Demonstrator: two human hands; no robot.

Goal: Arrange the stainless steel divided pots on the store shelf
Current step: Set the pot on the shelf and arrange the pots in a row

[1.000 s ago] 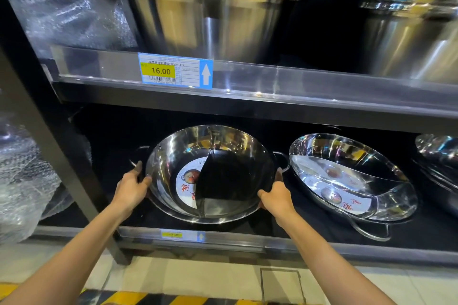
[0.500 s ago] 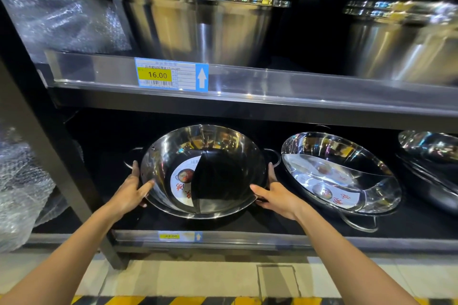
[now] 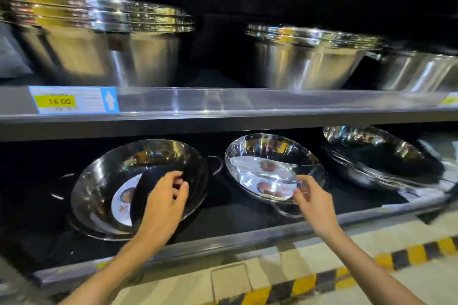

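Note:
Two shiny divided pots lie tilted on the black lower shelf. The left divided pot has a round sticker inside and a loop handle at its right. My left hand hovers in front of it with loosely curled fingers, holding nothing. The middle divided pot shows its S-shaped divider and stickers. My right hand is at this pot's front rim, thumb and fingers apart on either side of the edge; blur hides whether they touch it.
A stack of similar shallow pots sits at the right of the lower shelf. Large steel bowl stacks stand on the upper shelf above a 16.00 price tag. Yellow-black tape marks the floor.
Both hands have let go of the left pot's sides and moved right. The left hand now hovers over that pot; the right hand has reached the middle pot. The view shifted right.

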